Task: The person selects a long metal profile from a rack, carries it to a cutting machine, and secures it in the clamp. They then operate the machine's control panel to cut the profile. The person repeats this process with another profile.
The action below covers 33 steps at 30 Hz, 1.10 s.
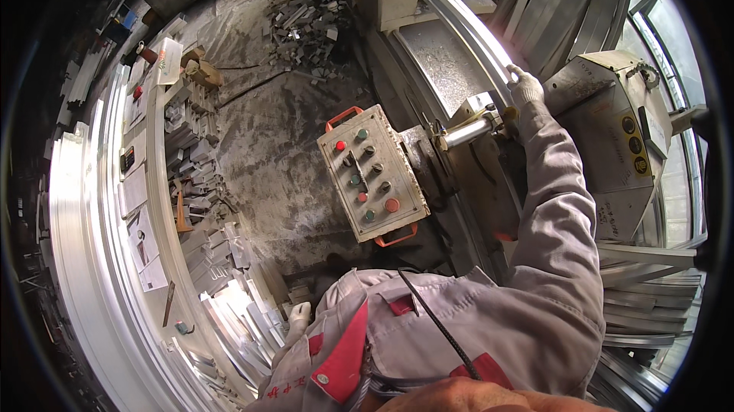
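Note:
My right hand, in a pale work glove, reaches out at the upper right. Its fingers lie over the edge of a long, shiny aluminium profile and grip it. That profile runs from a machine bed at the top down to the hand. Close to the wrist is a metal clamp cylinder. My left hand, also gloved, hangs low beside my body near stacked profile pieces; its fingers are too small and foreshortened to read. Between the arms stands a control box with red, green and black knobs and orange handles.
A metal machine housing with yellow warning stickers stands right of my arm. Long profiles lie on a rack at left, with paper sheets on it. Offcuts are heaped on the floor ahead; more profiles lie at right.

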### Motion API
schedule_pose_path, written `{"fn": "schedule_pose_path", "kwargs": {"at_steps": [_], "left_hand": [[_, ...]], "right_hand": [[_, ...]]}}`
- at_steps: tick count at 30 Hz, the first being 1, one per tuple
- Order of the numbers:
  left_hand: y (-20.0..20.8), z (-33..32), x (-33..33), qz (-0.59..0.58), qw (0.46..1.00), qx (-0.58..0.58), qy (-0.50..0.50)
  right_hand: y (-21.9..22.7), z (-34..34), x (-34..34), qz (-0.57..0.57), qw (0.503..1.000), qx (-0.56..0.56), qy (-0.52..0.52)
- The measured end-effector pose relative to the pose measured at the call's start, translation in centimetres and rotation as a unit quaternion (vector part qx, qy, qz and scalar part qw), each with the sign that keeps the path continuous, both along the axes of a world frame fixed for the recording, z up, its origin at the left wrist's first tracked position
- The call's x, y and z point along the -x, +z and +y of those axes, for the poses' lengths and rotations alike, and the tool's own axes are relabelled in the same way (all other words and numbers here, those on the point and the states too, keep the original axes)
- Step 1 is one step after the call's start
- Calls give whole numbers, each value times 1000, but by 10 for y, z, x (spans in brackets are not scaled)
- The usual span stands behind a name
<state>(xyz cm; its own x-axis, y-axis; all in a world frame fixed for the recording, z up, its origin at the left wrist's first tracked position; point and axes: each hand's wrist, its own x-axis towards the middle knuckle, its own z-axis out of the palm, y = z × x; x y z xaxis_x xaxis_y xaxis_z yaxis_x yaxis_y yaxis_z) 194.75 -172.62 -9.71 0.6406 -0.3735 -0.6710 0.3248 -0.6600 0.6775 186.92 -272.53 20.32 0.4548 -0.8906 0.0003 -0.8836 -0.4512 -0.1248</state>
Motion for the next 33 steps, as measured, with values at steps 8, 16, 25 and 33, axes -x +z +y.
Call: {"fn": "schedule_pose_path", "kwargs": {"at_steps": [8,16,25,33], "left_hand": [[-12,-50,-88,13,987,-154,42],[-55,-83,-242,158,976,-70,135],[-46,-102,-511,214,973,-62,66],[-6,-180,-657,101,981,-162,25]], "right_hand": [[-8,13,-37,-29,998,26,42],[-9,23,-50,69,996,56,-4],[-30,36,-94,-130,940,-10,-314],[-34,27,-98,-177,930,22,-321]]}}
